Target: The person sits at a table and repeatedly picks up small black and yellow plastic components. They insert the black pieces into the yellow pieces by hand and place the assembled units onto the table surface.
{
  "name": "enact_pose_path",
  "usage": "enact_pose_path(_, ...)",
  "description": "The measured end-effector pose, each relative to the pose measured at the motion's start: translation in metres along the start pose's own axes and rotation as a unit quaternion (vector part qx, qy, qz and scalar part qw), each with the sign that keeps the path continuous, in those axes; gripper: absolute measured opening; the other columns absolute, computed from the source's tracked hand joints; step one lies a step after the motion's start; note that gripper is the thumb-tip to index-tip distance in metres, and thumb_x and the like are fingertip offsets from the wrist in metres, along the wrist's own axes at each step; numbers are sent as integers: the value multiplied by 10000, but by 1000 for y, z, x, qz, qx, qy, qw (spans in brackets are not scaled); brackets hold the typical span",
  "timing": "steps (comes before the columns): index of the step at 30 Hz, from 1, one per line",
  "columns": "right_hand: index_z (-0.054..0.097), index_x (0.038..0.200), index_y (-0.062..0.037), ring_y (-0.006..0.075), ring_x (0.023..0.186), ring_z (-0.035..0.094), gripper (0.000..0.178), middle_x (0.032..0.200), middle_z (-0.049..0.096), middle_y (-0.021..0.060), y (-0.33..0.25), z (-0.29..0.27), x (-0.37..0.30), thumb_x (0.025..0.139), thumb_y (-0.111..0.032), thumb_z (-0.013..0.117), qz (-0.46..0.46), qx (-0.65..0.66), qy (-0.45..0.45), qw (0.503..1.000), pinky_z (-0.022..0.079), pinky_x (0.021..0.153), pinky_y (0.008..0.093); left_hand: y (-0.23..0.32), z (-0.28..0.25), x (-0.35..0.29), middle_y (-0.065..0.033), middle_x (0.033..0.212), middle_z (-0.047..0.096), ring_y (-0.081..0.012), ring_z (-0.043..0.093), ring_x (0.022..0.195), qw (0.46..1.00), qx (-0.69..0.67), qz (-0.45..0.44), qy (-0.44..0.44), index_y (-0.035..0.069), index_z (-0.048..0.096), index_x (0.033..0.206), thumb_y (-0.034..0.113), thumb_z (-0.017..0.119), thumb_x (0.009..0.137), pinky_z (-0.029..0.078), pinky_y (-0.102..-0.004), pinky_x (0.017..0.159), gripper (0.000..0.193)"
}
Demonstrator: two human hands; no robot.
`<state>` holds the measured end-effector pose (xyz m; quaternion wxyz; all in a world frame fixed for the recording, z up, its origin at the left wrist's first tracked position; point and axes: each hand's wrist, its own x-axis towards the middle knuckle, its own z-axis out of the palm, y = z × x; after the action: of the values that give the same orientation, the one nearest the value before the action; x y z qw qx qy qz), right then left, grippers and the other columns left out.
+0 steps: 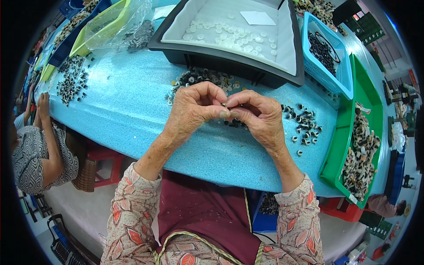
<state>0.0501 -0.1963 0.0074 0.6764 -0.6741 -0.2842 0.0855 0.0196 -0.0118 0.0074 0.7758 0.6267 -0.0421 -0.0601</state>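
Observation:
Both hands meet above the blue table [132,119], fingertips almost touching. My left hand [192,108] is closed in a pinch, thumb against forefinger. My right hand [261,115] pinches from the other side. Between their fingertips is a tiny dark piece [226,106], mostly hidden, so its exact kind does not show. Behind and under the hands lies a heap of small black parts and whitish discs [194,77]. Right of my right hand are scattered small black-and-white pieces [304,126].
Beyond the hands stands a black tray [221,66] lined in white, holding translucent white discs [238,37]. A light-blue basket [346,86] of black parts and a green bin [375,106] of mottled furry pieces are at right. Black parts [73,79] lie far left, near another person's hands [43,104].

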Motion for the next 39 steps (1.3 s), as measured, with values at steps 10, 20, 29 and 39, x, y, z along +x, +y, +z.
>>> enact_pose_path(10, 643, 951, 15, 118, 831, 650, 139, 900, 670, 65, -5, 6, 0, 816, 49, 650, 73, 107, 24, 991, 541, 760, 241, 1, 5, -2, 35, 713, 576, -27, 516, 643, 991, 92, 73, 63, 56, 624, 809, 83, 849, 613, 430, -174, 559, 300)
enact_pose_path(20, 653, 928, 23, 131, 737, 650, 119, 905, 661, 76, 1, 3, -1, 816, -2, 683, 104, 125, 14, 987, 551, 676, 242, 7, 0, -6, 27, 728, 603, -34, 534, 638, 974, 94, 139, 155, 40, 628, 817, 77, 799, 699, 436, -182, 557, 211)
enact_pose_path(29, 660, 889, 6, 126, 657, 625, 108, 799, 664, 81, 2, 2, -1, 802, -37, 707, 99, 155, 37, 982, 540, 628, 246, 20, -61, -45, 19, 768, 613, -51, 535, 682, 929, 276, 89, 231, 38, 656, 832, -11, 688, 778, 428, -199, 617, 80)
enact_pose_path(39, 645, 877, 14, 119, 613, 608, 131, 742, 646, 68, 3, 0, -1, 798, -62, 717, 126, 79, 21, 989, 509, 572, 232, 4, -53, -34, -45, 789, 618, -188, 560, 780, 805, 561, 174, 87, 53, 692, 850, -35, 709, 680, 458, -311, 686, 192)
